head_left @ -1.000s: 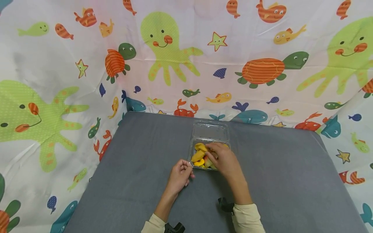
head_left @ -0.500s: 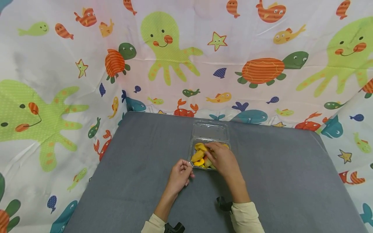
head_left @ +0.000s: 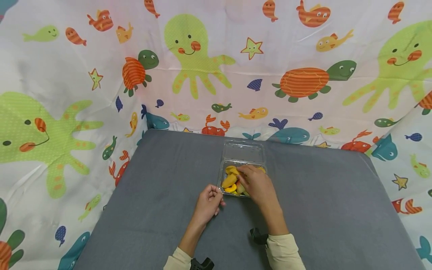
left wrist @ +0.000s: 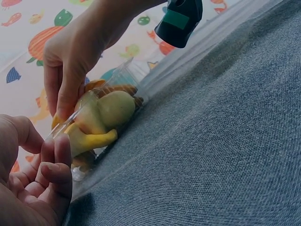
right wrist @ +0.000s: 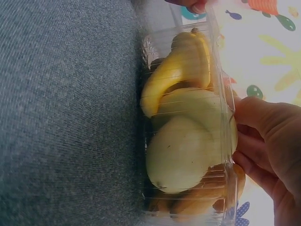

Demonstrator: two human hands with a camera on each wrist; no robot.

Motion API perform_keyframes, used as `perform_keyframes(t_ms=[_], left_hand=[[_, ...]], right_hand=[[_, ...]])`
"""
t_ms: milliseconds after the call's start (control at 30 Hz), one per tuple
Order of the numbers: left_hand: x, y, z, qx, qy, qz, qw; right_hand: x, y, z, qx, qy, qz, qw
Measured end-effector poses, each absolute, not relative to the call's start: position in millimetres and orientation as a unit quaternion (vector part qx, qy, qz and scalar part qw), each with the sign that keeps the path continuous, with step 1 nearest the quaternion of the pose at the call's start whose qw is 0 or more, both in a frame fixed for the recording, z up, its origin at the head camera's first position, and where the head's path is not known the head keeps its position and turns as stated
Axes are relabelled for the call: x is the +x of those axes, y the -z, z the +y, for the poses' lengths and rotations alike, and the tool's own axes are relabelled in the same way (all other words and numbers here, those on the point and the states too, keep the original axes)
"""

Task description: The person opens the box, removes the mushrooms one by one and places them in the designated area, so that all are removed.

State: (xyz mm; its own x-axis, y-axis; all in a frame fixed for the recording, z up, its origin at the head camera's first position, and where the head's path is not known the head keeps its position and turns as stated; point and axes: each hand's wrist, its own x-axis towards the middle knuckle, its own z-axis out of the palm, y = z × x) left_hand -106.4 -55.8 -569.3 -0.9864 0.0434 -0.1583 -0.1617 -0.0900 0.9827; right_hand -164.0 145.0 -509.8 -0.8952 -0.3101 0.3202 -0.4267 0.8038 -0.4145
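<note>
A clear plastic clamshell box [head_left: 221,176] stands on the grey cloth with its lid [head_left: 244,152] folded back. Inside lie several fruit-like pieces, among them yellow curved ones [head_left: 230,180], a banana shape [right wrist: 169,77] and pale green rounded ones [right wrist: 176,153]. At the box's front left corner, my left hand [head_left: 210,201] pinches the rim between thumb and fingers. My right hand [head_left: 258,183] reaches into the box from the right, thumb and fingers bent around the end of a yellow piece at the top of the pile. Its fingertips are partly hidden.
Grey cloth [head_left: 162,180] covers the table around the box. Behind and beside it hangs a white curtain [head_left: 216,56] printed with sea animals. A dark wrist camera [head_left: 259,237] sits at the right wrist, close above the cloth.
The right hand and forearm have shifted very slightly to the left over the box. The left hand and the box have stayed in place.
</note>
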Motion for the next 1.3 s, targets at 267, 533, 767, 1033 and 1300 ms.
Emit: perform_keyframes(t_ms=[267,533,767,1033,1300], left_hand=[[-107,570,-55,-0.042,-0.742,0.665,0.067],[-107,569,-54,-0.045,-0.748,0.659,0.067],[-107,568,-54,-0.046,-0.745,0.662,0.071],[-105,568,-54,-0.045,-0.739,0.668,0.074],[-108,566,-56,-0.039,-0.733,0.675,0.070]], right_hand=[[-164,513,146,0.204,-0.244,-0.939,0.131],[-162,510,148,0.212,-0.248,-0.934,0.146],[-164,509,157,0.218,-0.265,-0.915,0.210],[-168,503,169,0.222,-0.268,-0.894,0.281],[-170,497,184,0.194,-0.297,-0.890,0.286]])
